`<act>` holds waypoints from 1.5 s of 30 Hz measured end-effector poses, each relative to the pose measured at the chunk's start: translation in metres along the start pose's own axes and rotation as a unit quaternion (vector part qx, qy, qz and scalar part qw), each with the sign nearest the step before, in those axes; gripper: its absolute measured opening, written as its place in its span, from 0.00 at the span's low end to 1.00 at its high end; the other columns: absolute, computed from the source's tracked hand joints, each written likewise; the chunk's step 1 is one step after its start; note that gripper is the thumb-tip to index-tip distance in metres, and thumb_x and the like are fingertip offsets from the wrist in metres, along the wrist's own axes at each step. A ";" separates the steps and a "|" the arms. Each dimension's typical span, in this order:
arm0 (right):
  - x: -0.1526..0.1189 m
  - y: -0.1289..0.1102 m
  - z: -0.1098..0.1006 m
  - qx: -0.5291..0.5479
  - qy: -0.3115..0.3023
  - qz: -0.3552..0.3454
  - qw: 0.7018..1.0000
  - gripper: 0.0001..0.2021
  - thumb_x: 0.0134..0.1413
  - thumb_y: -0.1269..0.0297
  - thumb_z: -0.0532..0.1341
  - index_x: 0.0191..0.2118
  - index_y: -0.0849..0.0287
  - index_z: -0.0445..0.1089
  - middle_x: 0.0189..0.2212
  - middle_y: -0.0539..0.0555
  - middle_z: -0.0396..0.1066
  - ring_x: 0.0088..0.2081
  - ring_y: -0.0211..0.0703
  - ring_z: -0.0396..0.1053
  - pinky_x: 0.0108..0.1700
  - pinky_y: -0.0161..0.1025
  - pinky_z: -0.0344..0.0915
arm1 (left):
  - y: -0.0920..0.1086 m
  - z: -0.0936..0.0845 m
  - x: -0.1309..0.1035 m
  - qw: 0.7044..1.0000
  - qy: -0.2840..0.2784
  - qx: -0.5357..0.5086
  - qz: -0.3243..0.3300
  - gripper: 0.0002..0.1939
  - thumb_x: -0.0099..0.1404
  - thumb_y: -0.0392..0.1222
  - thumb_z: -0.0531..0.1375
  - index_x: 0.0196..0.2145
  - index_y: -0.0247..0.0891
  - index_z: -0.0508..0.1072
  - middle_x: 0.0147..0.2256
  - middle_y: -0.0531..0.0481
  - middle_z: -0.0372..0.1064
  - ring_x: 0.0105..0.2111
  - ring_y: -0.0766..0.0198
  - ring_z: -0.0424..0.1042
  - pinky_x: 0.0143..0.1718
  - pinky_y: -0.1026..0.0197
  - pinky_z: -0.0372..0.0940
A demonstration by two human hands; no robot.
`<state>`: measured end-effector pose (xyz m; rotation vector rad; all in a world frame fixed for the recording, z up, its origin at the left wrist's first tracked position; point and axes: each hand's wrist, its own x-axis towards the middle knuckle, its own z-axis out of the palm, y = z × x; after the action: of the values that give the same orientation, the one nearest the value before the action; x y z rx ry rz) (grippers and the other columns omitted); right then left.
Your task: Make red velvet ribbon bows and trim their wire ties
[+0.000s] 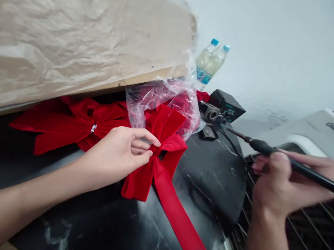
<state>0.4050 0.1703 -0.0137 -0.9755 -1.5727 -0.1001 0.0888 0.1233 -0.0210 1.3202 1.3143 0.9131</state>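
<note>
My left hand point(120, 149) is closed in a pinch at the centre of a red velvet bow point(167, 125), its thumb and forefinger at the knot. One long notched tail of the bow trails toward the front right. My right hand point(285, 181), slightly blurred, grips a black-handled soldering iron point(308, 171). The iron's metal tip points left, close to a metal holder point(212, 113), apart from the bow. Behind my left wrist lies another red bow point(65, 128) with a small silvery piece at its middle.
A large cardboard box point(84, 28) wrapped in clear plastic overhangs the black marbled table point(209, 175). Behind the bow is a plastic bag point(139, 105) with red material. Two bottles point(210, 63) stand near a black control box point(228, 105). A white appliance point(331, 138) is at right.
</note>
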 end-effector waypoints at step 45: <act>-0.021 -0.029 0.034 0.073 -0.399 0.383 0.830 0.31 0.57 0.31 0.60 0.34 0.60 0.73 0.17 0.48 0.66 0.13 0.32 0.58 0.14 0.31 0.51 | 0.001 -0.015 0.004 0.996 -0.062 -0.056 0.007 0.12 0.62 0.37 0.68 0.44 0.36 0.79 0.33 0.49 0.82 0.32 0.68 0.78 0.32 0.72 0.64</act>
<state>0.3591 0.1604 -0.0279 -1.5656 -1.7322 1.1064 0.0749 0.1295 -0.0174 1.2795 1.1440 0.8861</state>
